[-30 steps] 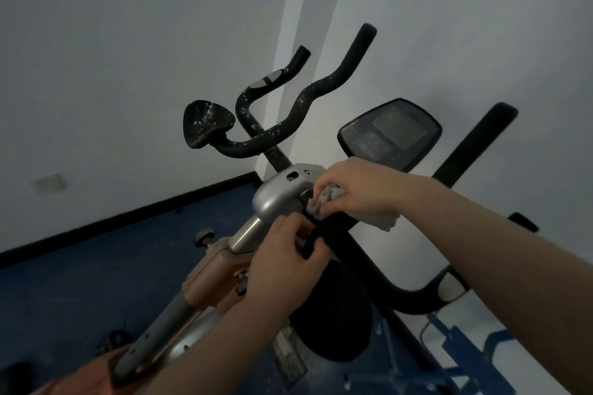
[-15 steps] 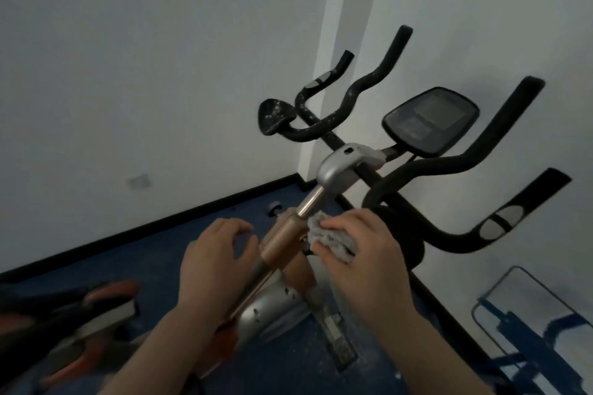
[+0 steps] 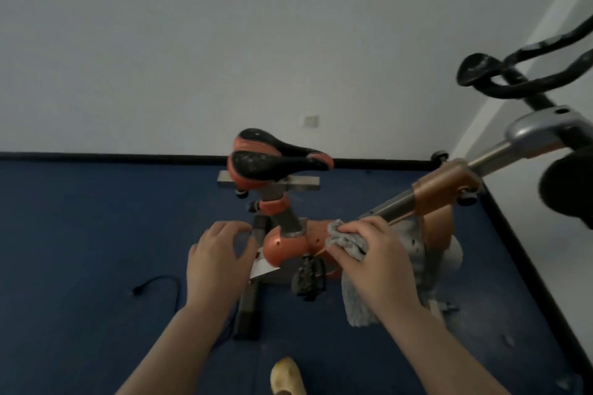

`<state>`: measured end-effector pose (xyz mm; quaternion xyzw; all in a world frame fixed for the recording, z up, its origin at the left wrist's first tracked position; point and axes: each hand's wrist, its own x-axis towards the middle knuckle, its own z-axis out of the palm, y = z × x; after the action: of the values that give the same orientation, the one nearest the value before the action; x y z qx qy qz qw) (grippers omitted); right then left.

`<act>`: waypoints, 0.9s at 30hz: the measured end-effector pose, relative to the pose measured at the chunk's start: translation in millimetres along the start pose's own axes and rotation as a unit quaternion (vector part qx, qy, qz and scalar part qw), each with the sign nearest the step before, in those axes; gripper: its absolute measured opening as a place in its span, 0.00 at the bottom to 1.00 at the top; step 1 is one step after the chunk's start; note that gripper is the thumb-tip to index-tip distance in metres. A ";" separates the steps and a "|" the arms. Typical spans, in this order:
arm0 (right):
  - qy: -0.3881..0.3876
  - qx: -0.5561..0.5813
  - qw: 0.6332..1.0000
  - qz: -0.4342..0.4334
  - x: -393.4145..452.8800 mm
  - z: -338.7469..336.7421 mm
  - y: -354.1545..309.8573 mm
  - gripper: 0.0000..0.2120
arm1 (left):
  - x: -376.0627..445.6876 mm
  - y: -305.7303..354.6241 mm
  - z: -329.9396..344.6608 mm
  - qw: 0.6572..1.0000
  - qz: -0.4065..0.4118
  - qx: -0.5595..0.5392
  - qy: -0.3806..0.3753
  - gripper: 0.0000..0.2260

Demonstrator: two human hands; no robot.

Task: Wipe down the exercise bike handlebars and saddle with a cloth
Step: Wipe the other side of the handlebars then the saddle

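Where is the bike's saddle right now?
The saddle sits mid-frame in the head view, against the wall, above and beyond the left hand.

Background stuff: dark blue floor with a black skirting strip running along a plain pale wall. There's a small wall plate low on that wall. A black cable with a plug lies loose on the floor, and something yellowish pokes in at the bottom edge, can't tell what.
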<state>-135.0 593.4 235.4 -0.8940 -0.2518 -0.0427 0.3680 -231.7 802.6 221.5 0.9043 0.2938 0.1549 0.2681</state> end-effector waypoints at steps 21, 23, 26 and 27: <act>0.006 0.054 0.998 0.011 112.6 280.3 -248.8 0.10 | 169.5 -269.2 -158.0 0.999 0.015 0.023 -0.028 0.10; 0.010 0.038 0.999 0.018 125.8 295.5 -264.9 0.10 | 197.8 -276.2 -167.3 0.998 0.041 0.022 -0.037 0.10; 0.036 0.028 0.998 0.039 151.9 307.8 -276.0 0.11 | 240.4 -277.7 -168.0 0.996 0.076 0.005 -0.049 0.10; 0.046 0.023 0.998 0.045 162.5 310.7 -276.6 0.11 | 254.9 -276.5 -165.7 0.995 0.087 -0.001 -0.054 0.10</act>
<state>-160.8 1039.1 228.6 -0.8929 -0.1946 -0.0612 0.4013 -229.6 1213.5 227.4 0.9333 0.1987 0.1293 0.2695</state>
